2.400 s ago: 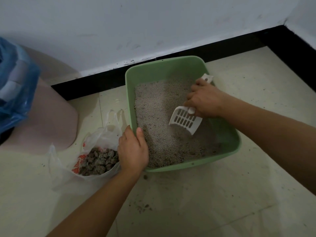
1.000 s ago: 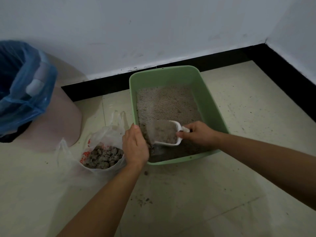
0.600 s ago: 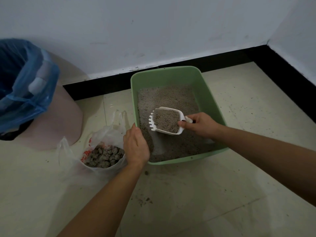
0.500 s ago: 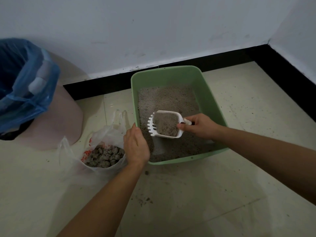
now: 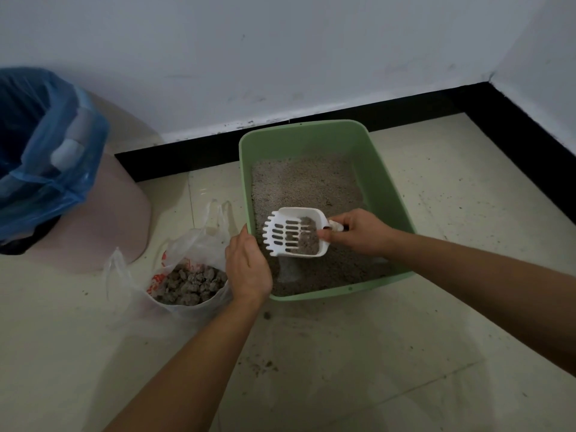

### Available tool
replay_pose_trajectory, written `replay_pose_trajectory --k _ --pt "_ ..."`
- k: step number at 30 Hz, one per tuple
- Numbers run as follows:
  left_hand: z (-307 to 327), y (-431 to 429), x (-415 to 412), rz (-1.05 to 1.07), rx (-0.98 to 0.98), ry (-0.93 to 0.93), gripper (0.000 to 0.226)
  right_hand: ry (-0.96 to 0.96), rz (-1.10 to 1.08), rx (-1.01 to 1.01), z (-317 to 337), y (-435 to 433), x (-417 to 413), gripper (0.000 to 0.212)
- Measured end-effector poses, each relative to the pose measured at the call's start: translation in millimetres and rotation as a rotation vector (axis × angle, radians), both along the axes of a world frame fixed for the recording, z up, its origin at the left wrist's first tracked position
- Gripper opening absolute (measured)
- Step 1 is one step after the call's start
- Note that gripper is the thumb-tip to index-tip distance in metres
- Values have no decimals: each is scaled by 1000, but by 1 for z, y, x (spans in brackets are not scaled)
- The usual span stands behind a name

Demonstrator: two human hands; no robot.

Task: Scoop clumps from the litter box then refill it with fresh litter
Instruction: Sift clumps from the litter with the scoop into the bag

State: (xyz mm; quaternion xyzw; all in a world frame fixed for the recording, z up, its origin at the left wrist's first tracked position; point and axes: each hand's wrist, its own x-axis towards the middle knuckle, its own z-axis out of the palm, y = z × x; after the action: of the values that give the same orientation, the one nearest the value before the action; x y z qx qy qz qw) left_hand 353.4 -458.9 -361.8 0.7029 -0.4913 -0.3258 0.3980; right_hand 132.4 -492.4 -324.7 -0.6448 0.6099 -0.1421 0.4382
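Two hands at the litter box (image 5: 385, 194), floor level. Right hand (image 5: 358, 233) has its fingers clenched round the short handle of the white scoop (image 5: 291, 235). Scoop is held about level, clear above the litter (image 5: 305, 185), over the near-left part of the box. Slots mostly bare; a grey remnant sits at the heel by the handle.

Long axis runs left to right, teeth left, handle right. Teeth point toward the plastic bag (image 5: 199, 244), which stands just beside the box's left wall, mouth agape, grey clumps (image 5: 190, 285) heaped inside.

Left hand (image 5: 249, 266) lies between scoop and bag, at the box's near-left rim, back up. Its fingers drop out of sight on the outer side; cannot tell whether they grip rim, bag edge or nothing.

Judgement: the next carry goes leftward over the wall, past the left hand, the nearer one to the bag.

Floor (image 5: 343, 353) pale tile, gritty with specks. Pink bin (image 5: 103, 219) with blue liner (image 5: 53, 157) far left; black skirting (image 5: 187, 154), white wall (image 5: 280, 57).
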Motion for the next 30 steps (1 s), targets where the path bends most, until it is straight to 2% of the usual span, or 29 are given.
replay_pose_trajectory --k 3,7,17,24,30 --pt "1 0 0 8 21 2 70 25 1 -7 1 0 -2 11" --pt "5 2 -1 -10 -12 6 63 17 -16 -3 0 -1 -6 10" --pt "0 -2 1 17 17 22 72 160 74 -91 -3 7 10 25" --pt "3 -1 0 2 2 36 61 174 51 -58 1 7 -1 27" --pt "3 0 0 2 9 18 77 127 51 -50 2 10 9 18"
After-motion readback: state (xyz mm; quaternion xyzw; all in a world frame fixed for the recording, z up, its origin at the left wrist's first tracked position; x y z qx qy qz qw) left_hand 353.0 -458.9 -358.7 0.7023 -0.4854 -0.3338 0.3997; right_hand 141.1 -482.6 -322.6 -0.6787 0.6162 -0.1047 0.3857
